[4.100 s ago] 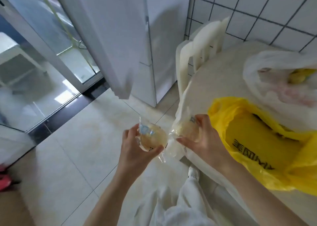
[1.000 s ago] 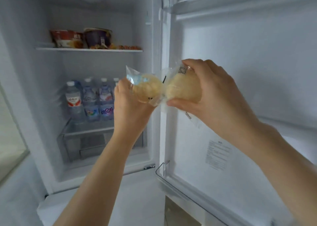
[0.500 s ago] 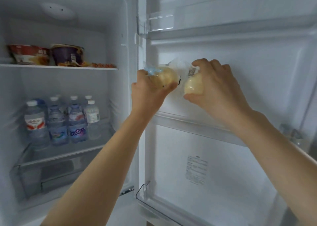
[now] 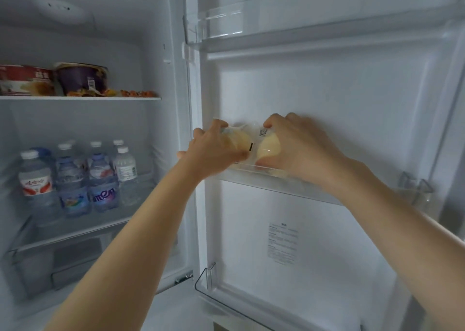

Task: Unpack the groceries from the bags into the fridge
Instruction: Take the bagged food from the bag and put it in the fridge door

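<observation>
I see my left hand (image 4: 214, 149) closed around one wrapped bun (image 4: 235, 142) and my right hand (image 4: 299, 149) closed around the other wrapped bun (image 4: 268, 146), fingers (image 4: 271, 123) curled over the clear wrap. Both buns sit side by side at the middle door shelf (image 4: 276, 186) of the open fridge (image 4: 173, 54). Water bottles (image 4: 100, 177) stand on a shelf inside.

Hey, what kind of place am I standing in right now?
Probably a home kitchen, at an open fridge: water bottles on a shelf, instant noodle bowls above, and a clear door shelf.
</observation>
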### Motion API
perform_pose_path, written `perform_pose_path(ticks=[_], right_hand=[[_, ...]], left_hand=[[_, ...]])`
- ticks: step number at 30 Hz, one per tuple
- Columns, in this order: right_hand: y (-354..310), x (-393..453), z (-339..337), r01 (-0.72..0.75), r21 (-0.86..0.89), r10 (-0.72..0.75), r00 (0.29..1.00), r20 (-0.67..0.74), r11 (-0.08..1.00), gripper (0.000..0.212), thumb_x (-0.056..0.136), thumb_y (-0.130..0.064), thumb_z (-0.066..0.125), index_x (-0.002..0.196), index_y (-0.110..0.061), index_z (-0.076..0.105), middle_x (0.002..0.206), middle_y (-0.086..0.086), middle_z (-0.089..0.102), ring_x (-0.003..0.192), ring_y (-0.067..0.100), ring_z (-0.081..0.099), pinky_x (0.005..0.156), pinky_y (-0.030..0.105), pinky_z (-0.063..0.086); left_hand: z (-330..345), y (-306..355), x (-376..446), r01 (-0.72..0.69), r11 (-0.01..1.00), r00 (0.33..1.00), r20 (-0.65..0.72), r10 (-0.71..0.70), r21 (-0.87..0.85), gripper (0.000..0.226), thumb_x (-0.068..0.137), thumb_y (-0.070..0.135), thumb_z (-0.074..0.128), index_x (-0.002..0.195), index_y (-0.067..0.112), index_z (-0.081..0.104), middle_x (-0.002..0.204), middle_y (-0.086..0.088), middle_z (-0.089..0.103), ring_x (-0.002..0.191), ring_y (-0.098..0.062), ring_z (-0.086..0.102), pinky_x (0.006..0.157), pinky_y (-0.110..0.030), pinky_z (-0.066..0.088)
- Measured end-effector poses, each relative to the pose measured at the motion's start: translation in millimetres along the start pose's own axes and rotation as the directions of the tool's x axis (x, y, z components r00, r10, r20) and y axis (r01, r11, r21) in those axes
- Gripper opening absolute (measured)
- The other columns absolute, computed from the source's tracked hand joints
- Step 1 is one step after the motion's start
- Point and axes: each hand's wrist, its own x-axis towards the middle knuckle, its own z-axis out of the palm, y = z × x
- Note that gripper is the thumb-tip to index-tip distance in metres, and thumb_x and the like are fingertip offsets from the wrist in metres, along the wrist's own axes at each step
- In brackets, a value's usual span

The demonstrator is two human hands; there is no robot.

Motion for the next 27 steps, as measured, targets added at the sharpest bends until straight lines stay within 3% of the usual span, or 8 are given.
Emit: perform_pose_path(ticks=[3,8,13,17,20,22,24,27], right_hand=[[6,-1,-5,-0.004,0.034,0.001,0.997,0.081,0.999,0.077,0.067,-0.061,0.072,0.131,-0.027,0.044,0.123,0.004,0.050,0.119,0.028,0.043,0.098,0.044,0.041],[10,-9,-12,-0.004,0.179,-0.020,0.991,0.134,0.984,0.081,0.066,-0.068,0.058,0.135,-0.028,0.043,0.132,-0.001,0.048,0.127,0.022,0.040,0.104,0.043,0.036],[10,-13,-8,0.018,0.151,-0.032,0.995,0.091,0.988,0.072,0.081,-0.052,0.061,0.142,-0.028,0.031,0.143,-0.004,0.042,0.133,0.021,0.033,0.106,0.042,0.030],[7,-14,-4,0.051,0.107,-0.054,0.998,0.017,0.993,0.064,0.083,-0.053,0.061,0.138,-0.030,0.037,0.138,-0.008,0.048,0.131,0.018,0.033,0.097,0.040,0.027],[8,-19,-3,0.069,0.045,-0.067,0.996,-0.051,0.997,0.057,0.085,-0.050,0.060,0.135,-0.030,0.042,0.135,-0.008,0.047,0.132,0.015,0.033,0.106,0.047,0.024],[8,-23,-4,0.107,0.044,-0.101,0.987,-0.127,0.993,0.053,0.088,-0.044,0.061,0.135,-0.026,0.044,0.135,-0.005,0.047,0.131,0.017,0.035,0.108,0.048,0.025],[5,-28,-5,0.175,0.100,-0.150,0.965,-0.214,0.979,0.048,0.090,-0.035,0.061,0.133,-0.019,0.048,0.133,0.000,0.049,0.130,0.019,0.039,0.107,0.038,0.031],[-3,-39,-2,0.229,0.166,-0.179,0.946,-0.271,0.959,0.044,0.092,-0.026,0.059,0.132,-0.013,0.050,0.137,0.005,0.049,0.135,0.017,0.034,0.102,0.021,0.026]], left_hand=[[-3,-1,0,0.028,0.999,0.999,0.021,-0.029,0.017,0.088,0.046,0.077,0.062,0.122,0.038,0.042,0.125,0.000,0.042,0.116,-0.029,0.042,0.099,-0.046,0.041],[-6,-1,-8,0.015,1.000,0.999,-0.032,-0.015,-0.007,0.071,0.069,0.063,0.069,0.128,0.029,0.046,0.114,0.000,0.031,0.117,-0.031,0.042,0.102,-0.050,0.041],[-10,3,-15,-0.018,0.994,0.998,-0.057,0.024,0.104,0.064,0.075,0.062,0.066,0.128,0.029,0.050,0.133,-0.001,0.027,0.126,-0.027,0.026,0.106,-0.048,0.033],[-8,1,-19,-0.035,0.999,0.999,-0.019,0.036,0.035,0.073,0.071,0.066,0.061,0.137,0.041,0.043,0.140,0.003,0.024,0.132,-0.027,0.022,0.108,-0.046,0.030],[-3,-4,-27,-0.081,0.997,0.995,-0.057,0.082,0.004,0.064,0.084,0.055,0.061,0.142,0.038,0.039,0.143,-0.001,0.030,0.133,-0.028,0.026,0.108,-0.044,0.028],[-1,-11,-32,-0.125,0.991,0.988,-0.101,0.120,-0.045,0.058,0.088,0.049,0.059,0.142,0.034,0.041,0.140,-0.002,0.036,0.132,-0.026,0.030,0.102,-0.037,0.029],[1,-17,-37,-0.176,0.980,0.973,-0.169,0.159,-0.090,0.054,0.090,0.044,0.059,0.140,0.031,0.044,0.137,-0.001,0.042,0.129,-0.022,0.036,0.096,-0.027,0.029],[3,-22,-50,-0.248,0.959,0.922,-0.337,0.190,-0.139,0.035,0.092,0.028,0.061,0.126,0.023,0.058,0.124,0.002,0.057,0.109,-0.010,0.050,0.081,-0.002,0.031]])
